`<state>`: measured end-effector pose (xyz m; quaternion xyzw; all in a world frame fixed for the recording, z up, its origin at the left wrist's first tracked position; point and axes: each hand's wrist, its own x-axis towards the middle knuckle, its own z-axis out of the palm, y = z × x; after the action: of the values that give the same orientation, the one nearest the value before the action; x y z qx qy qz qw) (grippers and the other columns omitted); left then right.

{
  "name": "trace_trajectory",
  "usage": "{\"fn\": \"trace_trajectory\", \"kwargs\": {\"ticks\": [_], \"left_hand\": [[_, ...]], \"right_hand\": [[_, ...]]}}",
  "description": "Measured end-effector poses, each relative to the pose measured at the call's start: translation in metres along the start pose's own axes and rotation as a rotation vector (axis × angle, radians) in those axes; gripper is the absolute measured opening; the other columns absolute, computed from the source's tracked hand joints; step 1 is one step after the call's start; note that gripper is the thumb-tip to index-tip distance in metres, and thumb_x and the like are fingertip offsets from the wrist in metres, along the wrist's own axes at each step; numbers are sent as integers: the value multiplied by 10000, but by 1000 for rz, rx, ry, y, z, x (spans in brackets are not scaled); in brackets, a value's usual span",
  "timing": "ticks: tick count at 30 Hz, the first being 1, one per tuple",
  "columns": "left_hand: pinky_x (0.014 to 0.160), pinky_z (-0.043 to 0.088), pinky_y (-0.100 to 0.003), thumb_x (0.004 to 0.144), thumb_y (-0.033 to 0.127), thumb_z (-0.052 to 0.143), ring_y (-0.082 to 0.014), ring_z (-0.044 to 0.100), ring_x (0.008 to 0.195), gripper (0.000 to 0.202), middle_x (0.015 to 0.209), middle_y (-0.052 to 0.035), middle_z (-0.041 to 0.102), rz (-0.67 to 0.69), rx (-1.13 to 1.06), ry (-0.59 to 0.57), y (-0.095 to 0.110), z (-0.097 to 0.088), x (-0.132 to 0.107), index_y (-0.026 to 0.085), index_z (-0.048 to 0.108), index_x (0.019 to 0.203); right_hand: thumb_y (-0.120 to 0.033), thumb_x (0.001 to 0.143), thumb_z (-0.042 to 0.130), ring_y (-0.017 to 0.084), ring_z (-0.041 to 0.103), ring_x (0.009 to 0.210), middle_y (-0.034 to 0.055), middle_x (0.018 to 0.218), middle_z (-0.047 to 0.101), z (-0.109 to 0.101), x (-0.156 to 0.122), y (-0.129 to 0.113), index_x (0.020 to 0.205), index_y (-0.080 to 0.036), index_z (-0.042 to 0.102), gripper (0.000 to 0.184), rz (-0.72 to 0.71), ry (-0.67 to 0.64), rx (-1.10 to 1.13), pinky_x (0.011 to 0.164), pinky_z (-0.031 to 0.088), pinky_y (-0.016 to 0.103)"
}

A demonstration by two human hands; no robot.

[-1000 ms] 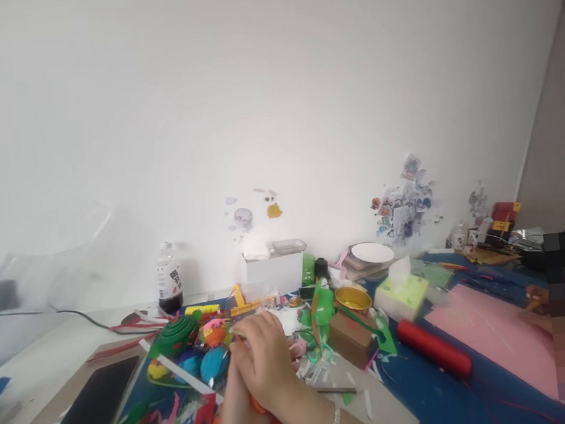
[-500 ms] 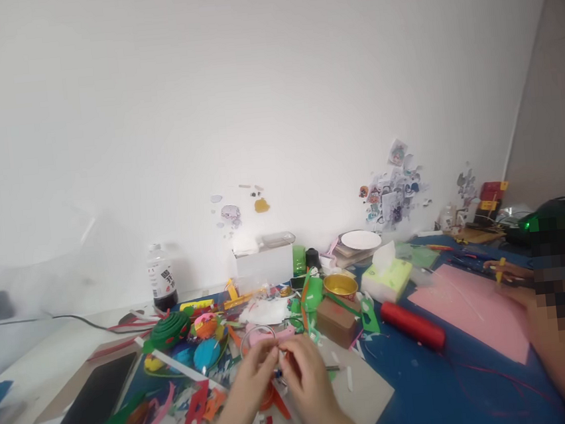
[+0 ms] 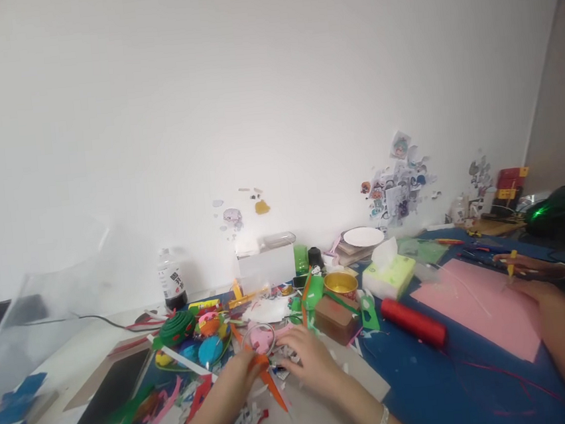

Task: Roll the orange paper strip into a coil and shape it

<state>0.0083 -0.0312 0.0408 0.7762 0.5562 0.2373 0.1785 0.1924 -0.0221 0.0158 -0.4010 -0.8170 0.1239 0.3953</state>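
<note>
My left hand (image 3: 242,370) is at the near middle of the table, fingers curled together at the upper end of a long orange pointed thing (image 3: 276,391). Its exact kind does not show clearly. Beside it, my right hand (image 3: 312,357) has its fingers bent and apart over small paper scraps (image 3: 280,370), and nothing shows in its grasp. Just beyond both hands stands a thin pale hoop (image 3: 245,339), with a pink piece (image 3: 261,338) seen through it. Under my right forearm lies a grey board (image 3: 331,404).
Coloured craft pieces sit on a plate (image 3: 165,368) at left, near a dark bottle (image 3: 173,286). Behind are a brown block (image 3: 334,324), a gold tin (image 3: 340,285) and a tissue pack (image 3: 388,275). A red roll (image 3: 413,323) lies right; another person's hands work over pink paper (image 3: 487,312).
My hands were together, fingertips meeting; now they are apart. The left hand has dropped to the orange thing and the right has opened over the scraps. The view has shifted slightly.
</note>
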Motion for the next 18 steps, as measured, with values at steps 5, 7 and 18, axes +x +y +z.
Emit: {"fn": "trace_trajectory", "kwargs": {"ticks": [5, 7, 18], "left_hand": [[742, 482, -257, 798, 345, 393, -195, 634, 873, 267, 924, -49, 694, 43, -158, 39, -7, -9, 9, 201, 590, 907], [744, 496, -261, 782, 353, 413, -200, 640, 891, 291, 977, -61, 692, 31, -208, 76, -13, -9, 14, 193, 576, 963], [756, 498, -304, 760, 350, 465, -224, 643, 864, 261, 933, -88, 696, -36, -304, 247, -39, 15, 22, 185, 602, 911]], "right_hand": [[-224, 767, 591, 225, 565, 891, 46, 964, 641, 16, 27, -9, 1000, -226, 622, 236, 78, -72, 134, 743, 424, 297], [-211, 792, 547, 196, 593, 817, 30, 923, 653, 21, 39, -7, 978, -230, 628, 204, 86, -84, 174, 670, 438, 256], [-185, 797, 531, 186, 585, 803, 20, 871, 651, 35, 48, -3, 902, -207, 645, 156, 107, -68, 248, 684, 422, 247]]}}
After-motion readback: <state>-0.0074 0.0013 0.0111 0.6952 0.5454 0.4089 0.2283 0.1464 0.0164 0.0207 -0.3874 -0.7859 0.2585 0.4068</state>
